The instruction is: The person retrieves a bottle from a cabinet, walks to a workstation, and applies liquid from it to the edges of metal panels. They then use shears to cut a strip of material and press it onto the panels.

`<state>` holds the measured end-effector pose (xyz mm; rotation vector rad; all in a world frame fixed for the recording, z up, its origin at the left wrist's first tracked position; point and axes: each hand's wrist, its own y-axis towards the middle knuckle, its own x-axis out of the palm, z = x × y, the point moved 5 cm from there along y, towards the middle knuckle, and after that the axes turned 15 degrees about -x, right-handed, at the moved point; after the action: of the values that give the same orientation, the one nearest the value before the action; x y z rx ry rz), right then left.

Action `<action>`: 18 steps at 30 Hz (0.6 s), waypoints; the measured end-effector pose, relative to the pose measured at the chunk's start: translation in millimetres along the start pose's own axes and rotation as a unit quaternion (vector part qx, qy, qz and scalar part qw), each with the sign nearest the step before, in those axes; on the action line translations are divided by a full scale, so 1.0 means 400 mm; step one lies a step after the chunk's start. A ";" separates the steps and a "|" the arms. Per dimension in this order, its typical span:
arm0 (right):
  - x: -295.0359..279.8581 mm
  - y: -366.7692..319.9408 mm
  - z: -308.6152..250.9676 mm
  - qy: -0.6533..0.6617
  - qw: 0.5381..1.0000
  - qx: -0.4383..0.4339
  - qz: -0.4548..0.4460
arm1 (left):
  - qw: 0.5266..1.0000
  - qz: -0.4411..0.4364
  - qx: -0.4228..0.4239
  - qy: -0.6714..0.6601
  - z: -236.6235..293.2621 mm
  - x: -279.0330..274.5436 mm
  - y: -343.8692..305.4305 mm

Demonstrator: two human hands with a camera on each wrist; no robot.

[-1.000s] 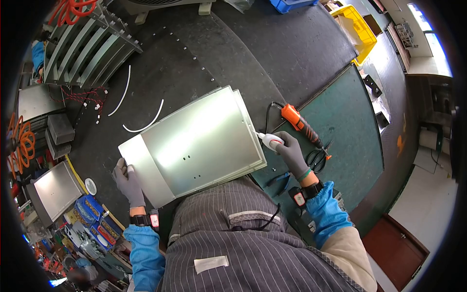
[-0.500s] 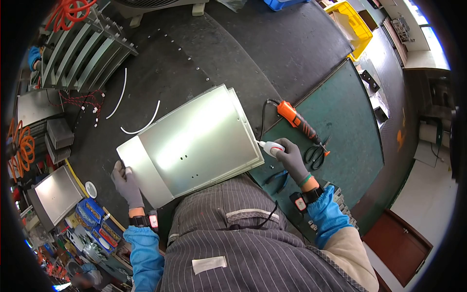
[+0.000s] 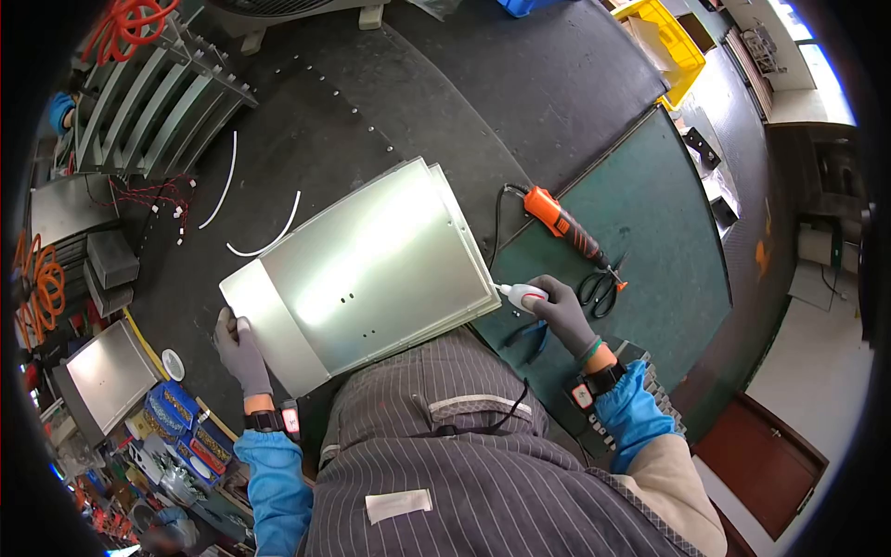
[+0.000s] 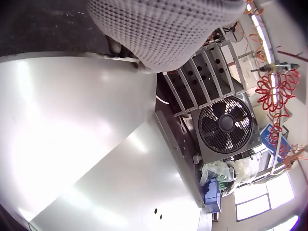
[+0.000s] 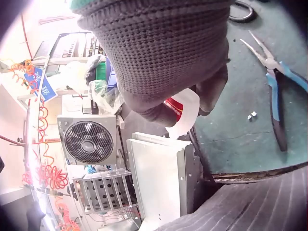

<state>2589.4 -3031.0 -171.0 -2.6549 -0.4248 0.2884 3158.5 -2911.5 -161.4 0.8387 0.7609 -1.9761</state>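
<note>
A flat, pale metal panel assembly (image 3: 371, 265) lies tilted across the dark table in front of the person. The gloved left hand (image 3: 243, 353) holds its left edge, thumb on the top face; in the left wrist view the glove (image 4: 163, 33) covers that edge. Pinched in the gloved right hand (image 3: 562, 316) is a small white bottle (image 3: 527, 296) with a red label, its nozzle pointing at the panel's right edge. Whether the tip touches cannot be told. The right wrist view shows the bottle (image 5: 185, 113) under the right hand (image 5: 163, 57).
An orange electric screwdriver (image 3: 562, 223), black scissors (image 3: 601, 292) and blue-handled pliers (image 5: 275, 96) lie on the green mat (image 3: 650, 213). Two white strips (image 3: 278, 243) curve behind the panel. A slatted metal rack (image 3: 158, 111) stands at the back left, a yellow bin (image 3: 682, 56) at the back right.
The right hand and bottle have moved slightly down along the panel's right edge. The left hand keeps its hold, and the whole scene has shifted a little left in the head view.
</note>
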 end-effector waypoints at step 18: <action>-0.022 -0.048 0.034 -0.032 0.999 0.021 -0.004 | 1.000 -0.009 -0.006 -0.020 -0.012 0.013 0.007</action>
<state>2573.1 -3012.5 -173.1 -2.6082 -0.4434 0.3765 3160.0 -2911.7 -168.8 0.7863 0.7594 -1.9953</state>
